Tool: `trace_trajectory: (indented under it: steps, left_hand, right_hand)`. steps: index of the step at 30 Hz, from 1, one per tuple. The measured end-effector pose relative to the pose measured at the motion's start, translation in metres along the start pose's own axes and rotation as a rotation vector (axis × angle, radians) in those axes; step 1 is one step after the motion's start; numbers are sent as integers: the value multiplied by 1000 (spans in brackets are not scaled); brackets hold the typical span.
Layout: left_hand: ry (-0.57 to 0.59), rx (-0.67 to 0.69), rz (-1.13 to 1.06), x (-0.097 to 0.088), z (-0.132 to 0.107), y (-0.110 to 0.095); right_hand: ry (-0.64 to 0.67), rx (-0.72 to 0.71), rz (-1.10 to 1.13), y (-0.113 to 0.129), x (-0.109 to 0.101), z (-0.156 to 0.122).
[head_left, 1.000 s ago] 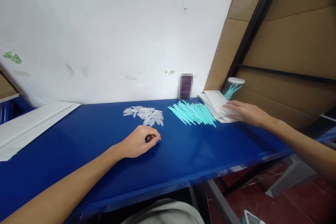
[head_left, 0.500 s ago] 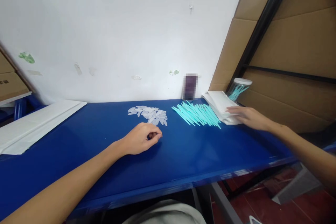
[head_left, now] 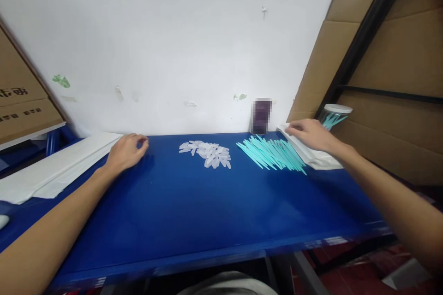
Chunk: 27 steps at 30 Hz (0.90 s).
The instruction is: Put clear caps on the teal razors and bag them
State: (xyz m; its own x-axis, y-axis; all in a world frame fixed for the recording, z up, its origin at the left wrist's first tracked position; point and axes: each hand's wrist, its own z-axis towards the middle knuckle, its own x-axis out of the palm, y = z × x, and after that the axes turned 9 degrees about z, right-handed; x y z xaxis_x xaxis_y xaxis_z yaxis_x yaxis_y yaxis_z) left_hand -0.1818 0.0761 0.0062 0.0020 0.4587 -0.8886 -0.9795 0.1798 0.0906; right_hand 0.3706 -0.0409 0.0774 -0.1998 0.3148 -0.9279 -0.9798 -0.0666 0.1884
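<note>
My left hand (head_left: 128, 152) is at the inner end of a stack of flat white packaging (head_left: 65, 161), fingers loosely curled and the thumb apart, with nothing visible in it. My right hand (head_left: 308, 134) lies over a white paper-like bag (head_left: 327, 160), fingers bent down at the bag's far left end; the fingertips look free of any grip. Between the hands lie a pile of small translucent white plastic pieces (head_left: 209, 153) and a pile of thin turquoise sticks (head_left: 272, 153).
A clear jar (head_left: 334, 117) with a white lid and turquoise sticks stands behind my right hand. A phone-like object (head_left: 261, 117), blurred out, leans on the wall. Cardboard (head_left: 394, 64) and a black metal post (head_left: 363, 32) bound the right of the blue table (head_left: 180, 212).
My left hand has moved left from the translucent pieces to the white packaging. My right hand has shifted along the bag toward its far left end. The view has turned slightly left.
</note>
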Motion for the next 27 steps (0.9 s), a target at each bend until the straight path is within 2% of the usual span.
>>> trace_trajectory:
  steps: [3, 5, 7, 11, 19, 23, 27]
  left_hand:
    - [16, -121, -65, 6, -4, 22]
    - [30, -139, -117, 8, -5, 23]
    - [37, -103, -148, 8, -7, 15]
    - [72, 20, -206, 7, -9, -12]
    - [148, 342, -356, -8, -22, -64]
    - [173, 439, -387, -12, -27, -77]
    - [179, 456, -396, -12, -28, -79]
  right_hand:
    - [140, 30, -44, 39, 24, 21]
    - [224, 43, -83, 57, 41, 27]
    - [289, 62, -122, 67, 54, 26]
    - [363, 105, -184, 73, 68, 11]
    - [382, 133, -230, 79, 67, -1]
    - [375, 118, -231, 83, 72, -2]
    - [368, 73, -251, 88, 80, -4]
